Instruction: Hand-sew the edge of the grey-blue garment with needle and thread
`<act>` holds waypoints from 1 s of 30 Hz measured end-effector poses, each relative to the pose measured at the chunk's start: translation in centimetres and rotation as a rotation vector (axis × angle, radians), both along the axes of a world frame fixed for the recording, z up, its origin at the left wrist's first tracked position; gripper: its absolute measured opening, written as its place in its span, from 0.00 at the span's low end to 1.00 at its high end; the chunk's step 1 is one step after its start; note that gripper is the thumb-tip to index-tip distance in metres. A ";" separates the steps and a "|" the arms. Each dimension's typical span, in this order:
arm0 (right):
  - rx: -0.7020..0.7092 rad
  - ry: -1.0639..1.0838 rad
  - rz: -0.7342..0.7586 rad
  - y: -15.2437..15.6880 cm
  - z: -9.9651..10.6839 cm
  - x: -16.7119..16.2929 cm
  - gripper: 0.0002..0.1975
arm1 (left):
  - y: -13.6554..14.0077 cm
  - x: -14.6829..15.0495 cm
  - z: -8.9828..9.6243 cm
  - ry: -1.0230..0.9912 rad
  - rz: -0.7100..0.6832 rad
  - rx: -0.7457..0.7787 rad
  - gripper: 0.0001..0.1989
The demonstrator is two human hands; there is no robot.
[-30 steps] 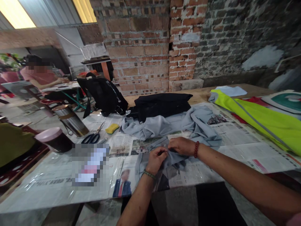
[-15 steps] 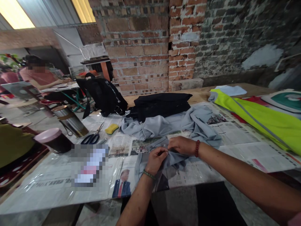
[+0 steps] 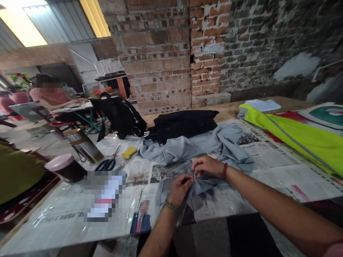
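Observation:
Grey cloth (image 3: 203,187) lies in loose folds on the newspaper at the table's near edge. My left hand (image 3: 180,187), with a green bead bracelet, pinches a fold of it between thumb and fingers. Just above and to the right, my right hand (image 3: 207,166), wearing a red bead bracelet, is closed on a thin, pale needle (image 3: 194,174). The needle points down at the cloth beside my left fingertips. Whether its tip is in the fabric is too small to tell. More grey cloth (image 3: 182,148) is bunched behind my hands.
Dark folded cloth (image 3: 184,123) and a black backpack (image 3: 118,116) lie at the back. On the left are scissors (image 3: 105,164), a yellow sponge (image 3: 129,152), a steel flask (image 3: 84,144) and a pink-lidded cup (image 3: 66,167). A neon-yellow garment (image 3: 294,137) spreads right. Someone sits beyond, far left.
My right hand has lifted slightly away from the left fingertips, and the needle now shows between them. The left hand still pinches the cloth. The whole view has shifted a little.

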State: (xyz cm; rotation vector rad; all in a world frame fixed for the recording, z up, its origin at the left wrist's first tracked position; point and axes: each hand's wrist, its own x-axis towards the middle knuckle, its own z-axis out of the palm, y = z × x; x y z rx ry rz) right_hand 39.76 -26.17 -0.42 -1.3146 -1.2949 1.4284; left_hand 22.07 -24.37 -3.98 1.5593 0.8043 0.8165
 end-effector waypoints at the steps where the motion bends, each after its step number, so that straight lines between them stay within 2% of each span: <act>1: -0.027 0.046 -0.015 -0.1 -0.1 -0.2 0.07 | 0.0 0.0 0.0 0.003 -0.004 0.008 0.05; 7: -0.067 0.256 -0.103 -0.8 -0.8 -0.8 0.16 | -0.2 -0.4 0.2 0.046 -0.024 0.089 0.04; 10: -0.154 0.322 -0.124 -1.0 -1.2 -0.9 0.16 | -0.3 -0.6 0.2 0.044 -0.022 0.139 0.05; 12: -0.168 0.294 -0.149 -1.1 -1.4 -1.1 0.16 | -0.3 -0.7 0.3 0.048 -0.024 0.171 0.05; 19: -0.030 0.103 -0.245 -1.5 -2.8 -2.3 0.16 | -0.5 -0.9 0.7 0.089 -0.067 0.278 0.05; 30: -0.045 0.115 -0.166 -1.6 -3.4 -2.1 0.15 | -0.8 -0.6 0.4 0.131 -0.073 0.318 0.05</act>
